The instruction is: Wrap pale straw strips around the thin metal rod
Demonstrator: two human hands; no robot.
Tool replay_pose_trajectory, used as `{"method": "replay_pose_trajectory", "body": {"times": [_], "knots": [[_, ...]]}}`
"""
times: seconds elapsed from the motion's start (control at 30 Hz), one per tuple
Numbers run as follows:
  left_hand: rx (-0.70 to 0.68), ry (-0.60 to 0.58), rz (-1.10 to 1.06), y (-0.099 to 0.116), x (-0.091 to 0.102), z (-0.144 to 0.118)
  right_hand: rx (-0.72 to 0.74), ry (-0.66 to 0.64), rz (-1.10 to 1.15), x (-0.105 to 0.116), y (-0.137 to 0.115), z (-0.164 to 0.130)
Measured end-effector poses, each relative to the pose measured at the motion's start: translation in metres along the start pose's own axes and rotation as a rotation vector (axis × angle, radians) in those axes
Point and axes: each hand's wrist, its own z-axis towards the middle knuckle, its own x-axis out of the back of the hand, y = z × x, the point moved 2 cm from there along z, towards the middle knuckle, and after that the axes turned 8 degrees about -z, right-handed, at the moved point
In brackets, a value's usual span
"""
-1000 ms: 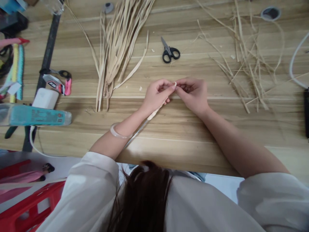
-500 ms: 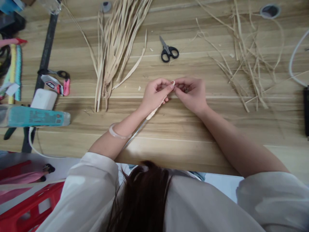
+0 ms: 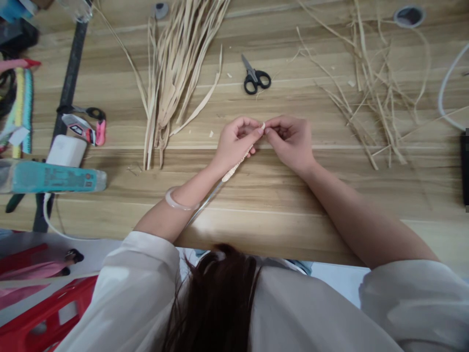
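My left hand (image 3: 234, 144) grips a thin metal rod (image 3: 205, 203) whose upper part is wrapped in pale straw (image 3: 236, 167); the bare end runs back toward my body. My right hand (image 3: 289, 139) meets the left at the rod's tip and pinches the end of the pale strip (image 3: 263, 126) there. Both hands hover just above the wooden table (image 3: 256, 205). A clear bangle (image 3: 178, 201) sits on my left wrist.
A bundle of flat straw strips (image 3: 172, 73) lies to the left, loose thin straws (image 3: 370, 93) to the right. Black scissors (image 3: 254, 78) lie beyond the hands. At far left are a teal glue bottle (image 3: 51, 177), a white box (image 3: 66, 150) and small tools (image 3: 86, 124). A red stool (image 3: 40, 313) stands below.
The hands stay together at the rod's tip; only small finger shifts and a slight camera drift show.
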Motion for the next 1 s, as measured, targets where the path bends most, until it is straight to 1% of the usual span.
{"method": "replay_pose_trajectory", "body": {"times": [0.13, 0.43, 0.63, 0.83, 1.0], "knots": [[-0.006, -0.018, -0.014, -0.0013, 0.0001, 0.0002, -0.023, -0.010, -0.005, 0.0008, -0.0027, 0.0001], [-0.044, -0.021, -0.031, -0.0008, 0.0009, 0.0002, -0.049, -0.022, 0.005, 0.0009, -0.0056, -0.0010], [-0.042, -0.021, -0.011, 0.0005, 0.0010, -0.0003, -0.038, -0.017, 0.000, 0.0004, -0.0061, -0.0013], [-0.020, -0.011, 0.004, 0.0006, 0.0004, -0.0004, -0.043, -0.013, -0.052, -0.0001, -0.0030, -0.0003], [-0.017, -0.012, -0.002, 0.0017, 0.0002, -0.0009, -0.048, -0.003, -0.036, 0.0003, -0.0045, -0.0011]]}}
